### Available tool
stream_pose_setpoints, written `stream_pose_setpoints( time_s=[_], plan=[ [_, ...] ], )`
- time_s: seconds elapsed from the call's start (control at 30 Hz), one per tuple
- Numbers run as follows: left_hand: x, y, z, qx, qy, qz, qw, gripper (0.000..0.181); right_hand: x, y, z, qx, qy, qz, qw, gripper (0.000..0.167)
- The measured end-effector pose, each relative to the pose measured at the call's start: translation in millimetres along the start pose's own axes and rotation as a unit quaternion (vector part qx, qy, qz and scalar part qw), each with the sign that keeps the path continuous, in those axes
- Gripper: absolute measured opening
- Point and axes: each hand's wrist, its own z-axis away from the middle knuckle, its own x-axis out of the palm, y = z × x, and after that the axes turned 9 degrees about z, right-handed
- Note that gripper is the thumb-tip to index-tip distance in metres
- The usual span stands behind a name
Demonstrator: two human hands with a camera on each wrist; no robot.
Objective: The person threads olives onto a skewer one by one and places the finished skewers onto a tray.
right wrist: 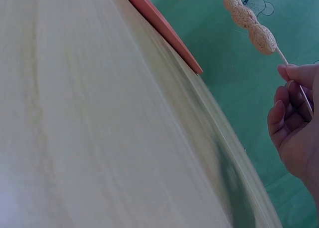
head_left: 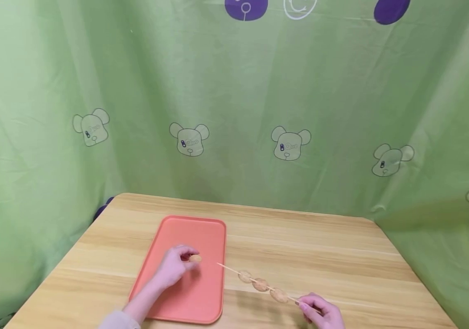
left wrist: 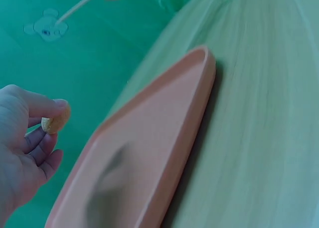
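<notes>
My left hand (head_left: 175,263) is over the tray and pinches a small tan, rough-skinned food ball (head_left: 195,258) between thumb and fingertips. In the left wrist view the same ball (left wrist: 56,119) shows at the fingertips, clear of the tray's surface. At the lower right my right hand (head_left: 320,310) grips the rear end of a thin wooden skewer (head_left: 229,268). Three similar tan balls (head_left: 260,284) are threaded on it, with bare stick beyond them. The skewer's tip points left, near the left hand's ball but apart from it. In the right wrist view the threaded balls (right wrist: 245,17) look wrinkled and sit close together.
A pink-red rectangular tray (head_left: 213,228) with a low rim lies on the left part of the wooden table (head_left: 300,237). A green curtain (head_left: 234,82) with bear-head prints hangs behind the table and along both sides.
</notes>
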Motion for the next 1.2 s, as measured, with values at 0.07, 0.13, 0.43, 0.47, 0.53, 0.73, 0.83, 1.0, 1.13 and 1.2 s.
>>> stream_pose_setpoints(
  time_s=[0.07, 0.13, 0.43, 0.47, 0.53, 0.73, 0.83, 1.0, 1.13, 1.2],
  plan=[
    [0.7, 6.2, 2.5, 0.007, -0.003, 0.021, 0.9998, 0.025, 0.0, -1.1, -0.2, 0.006, 0.006, 0.001, 1.0000, 0.033],
    [1.9, 13.5, 5.1, 0.013, -0.008, 0.046, 0.9988, 0.025, 0.1, -3.1, -0.9, 0.009, 0.011, 0.004, 0.9999, 0.033],
    [6.1, 44.2, 14.7, 0.012, -0.046, 0.135, 0.9897, 0.026, -1.1, -13.5, -6.8, 0.003, 0.019, -0.008, 0.9998, 0.037],
    [6.1, 45.7, 15.1, 0.010, -0.048, 0.139, 0.9891, 0.026, -1.4, -14.4, -7.4, 0.005, 0.019, -0.011, 0.9997, 0.036],
    [5.8, 47.4, 15.4, 0.007, -0.054, 0.144, 0.9881, 0.027, -1.8, -15.6, -8.7, 0.007, 0.019, -0.014, 0.9997, 0.035],
    [3.5, 47.1, 15.9, -0.009, -0.082, 0.190, 0.9783, 0.033, -2.5, -15.4, -10.6, -0.011, 0.001, -0.026, 0.9996, 0.037],
    [2.8, 48.2, 17.1, -0.028, -0.099, 0.242, 0.9647, 0.035, -2.7, -14.0, -10.7, -0.021, -0.007, -0.031, 0.9993, 0.038],
    [2.7, 47.2, 18.7, -0.044, -0.108, 0.280, 0.9530, 0.029, -3.3, -11.9, -9.3, -0.027, -0.022, -0.030, 0.9989, 0.038],
    [3.8, 44.8, 19.6, -0.052, -0.109, 0.285, 0.9509, 0.027, -2.6, -10.3, -7.9, -0.030, -0.029, -0.027, 0.9988, 0.038],
    [4.3, 44.1, 20.1, -0.059, -0.108, 0.282, 0.9515, 0.027, -1.7, -9.8, -7.6, -0.031, -0.029, -0.028, 0.9987, 0.038]
  ],
)
